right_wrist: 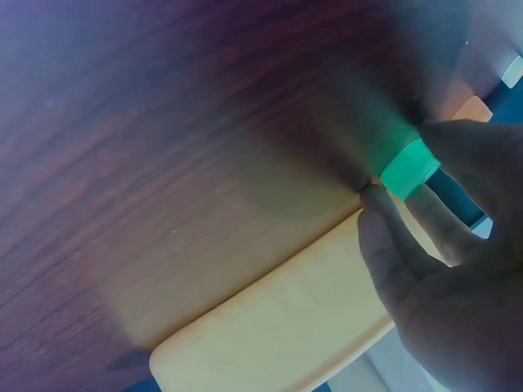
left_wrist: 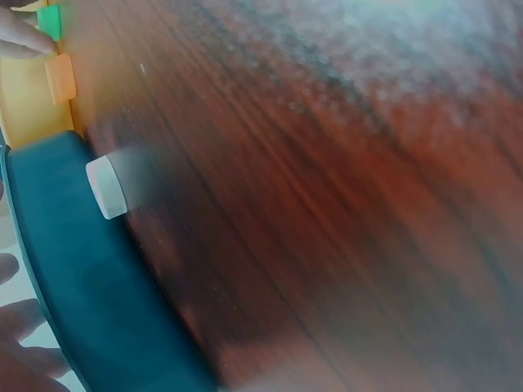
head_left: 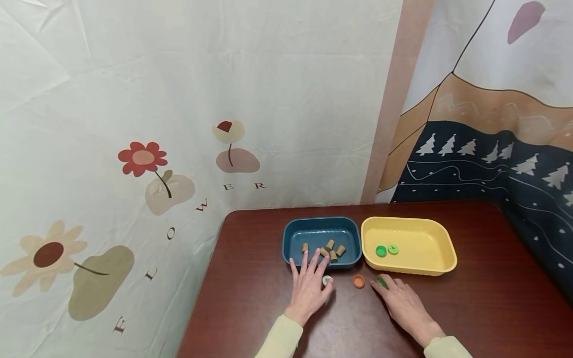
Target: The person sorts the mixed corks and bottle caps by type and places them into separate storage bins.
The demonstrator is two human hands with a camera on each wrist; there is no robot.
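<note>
My right hand [head_left: 405, 303] is at the table in front of the yellow tray [head_left: 423, 246], its thumb and fingers round a green bottle cap [right_wrist: 410, 168]. An orange bottle cap [head_left: 358, 281] lies just left of those fingertips. With fingers spread, my left hand [head_left: 309, 288] reaches over the front rim of the blue tray [head_left: 322, 226]. Several corks [head_left: 333, 256] lie in that tray, near the left fingertips. Beside the left thumb, a white bottle cap [left_wrist: 107, 188] is on the table, close to the blue tray's front wall.
Two green caps, one plain [head_left: 381, 251] and one with a raised pattern [head_left: 393, 249], lie in the yellow tray. Both trays stand side by side towards the back of the dark red table [head_left: 488, 278]. A printed cloth [head_left: 304, 99] hangs behind it.
</note>
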